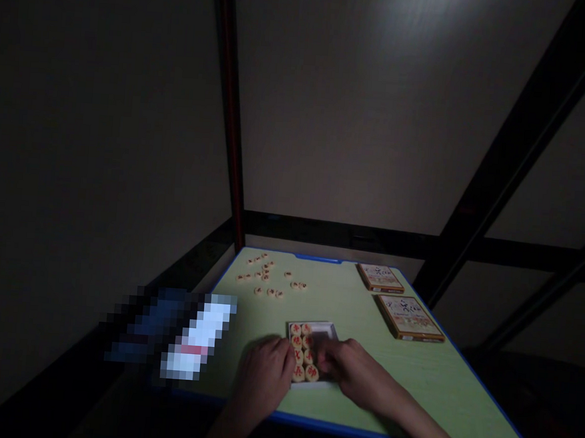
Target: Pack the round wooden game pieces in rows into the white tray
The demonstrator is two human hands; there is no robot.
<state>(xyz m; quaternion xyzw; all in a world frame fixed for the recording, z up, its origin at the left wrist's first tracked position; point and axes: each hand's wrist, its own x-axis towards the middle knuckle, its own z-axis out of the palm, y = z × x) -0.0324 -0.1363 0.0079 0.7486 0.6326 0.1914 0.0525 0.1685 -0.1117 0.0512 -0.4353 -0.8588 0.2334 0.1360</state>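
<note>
A shallow white box lies near the front of the table, with several round xiangqi pieces bearing red characters set in two columns along its left side. My left hand is closed at the box's left wall, its curled fingers gripping the edge beside the pieces. Over the right part of the box is my right hand, fingers bent and drawn together close to the right column. Whatever those fingertips hold, if anything, is hidden. The back right part of the box shows its bare bottom.
Loose xiangqi pieces are scattered on the green table at the far left. Two flat printed boxes lie along the right side. A bright pixelated patch covers something at the left edge. Walls stand behind and to the left.
</note>
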